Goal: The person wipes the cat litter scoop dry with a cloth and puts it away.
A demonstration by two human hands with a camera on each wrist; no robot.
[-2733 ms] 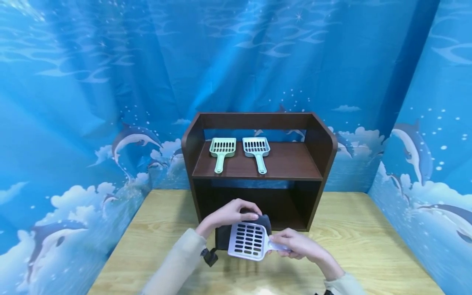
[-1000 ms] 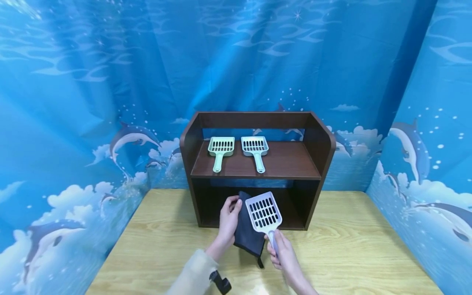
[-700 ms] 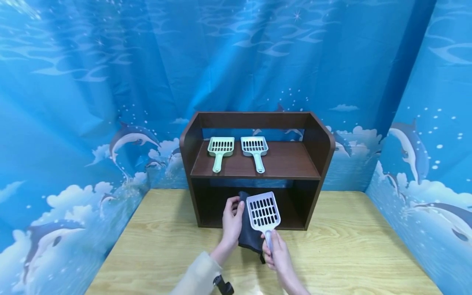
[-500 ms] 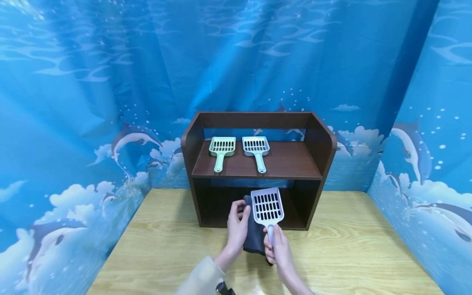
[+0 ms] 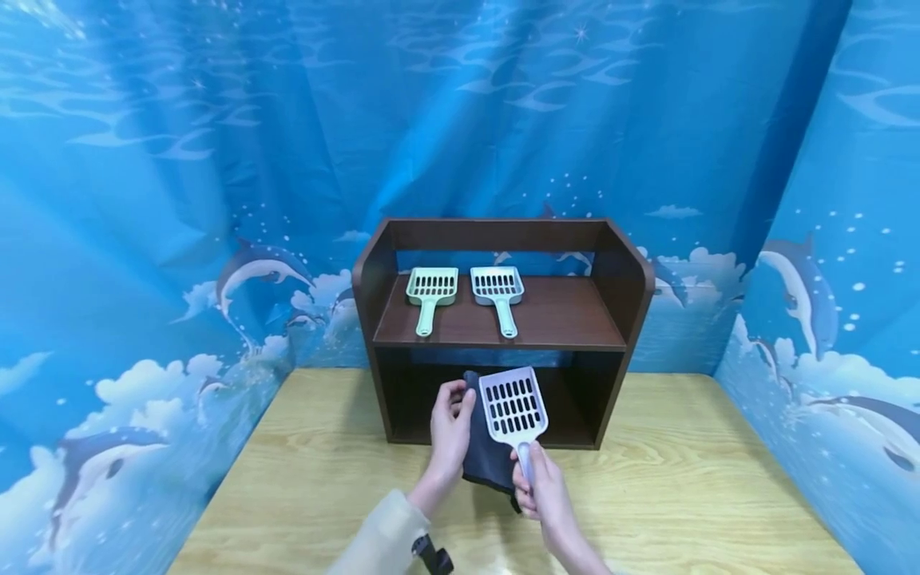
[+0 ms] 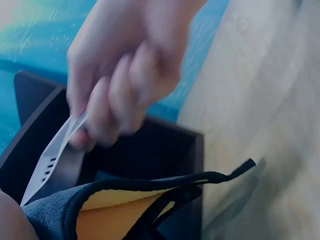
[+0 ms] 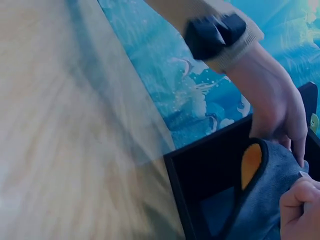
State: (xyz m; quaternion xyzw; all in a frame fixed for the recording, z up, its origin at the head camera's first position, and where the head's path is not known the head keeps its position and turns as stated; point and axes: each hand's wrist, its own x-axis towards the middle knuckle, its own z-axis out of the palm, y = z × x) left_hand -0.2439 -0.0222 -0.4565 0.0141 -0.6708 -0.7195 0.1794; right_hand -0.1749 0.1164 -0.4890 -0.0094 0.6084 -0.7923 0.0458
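Observation:
In the head view my right hand (image 5: 544,495) grips the handle of a pale lilac litter scoop (image 5: 519,436), its slotted head pointing up and away. My left hand (image 5: 450,435) pinches the upper edge of a dark grey cloth (image 5: 483,461), which hangs behind and left of the scoop. The left wrist view shows an orange underside on the folded cloth (image 6: 107,222), close against the scoop (image 6: 42,175). There my right hand (image 6: 122,80) has its fingers curled round the handle. In the right wrist view the cloth (image 7: 272,187) hides part of the left fingers and the scoop.
A dark brown two-tier shelf (image 5: 575,319) stands behind the hands on a wooden table (image 5: 683,463). On its upper board lie a green litter scoop (image 5: 427,302) and a pale blue-green one (image 5: 504,303). A blue dolphin-print curtain (image 5: 216,160) surrounds the table.
The scoop has turned from lying sideways to head up. My left hand has moved from above the cloth to its left side. In the last half second both hands shift slightly left.

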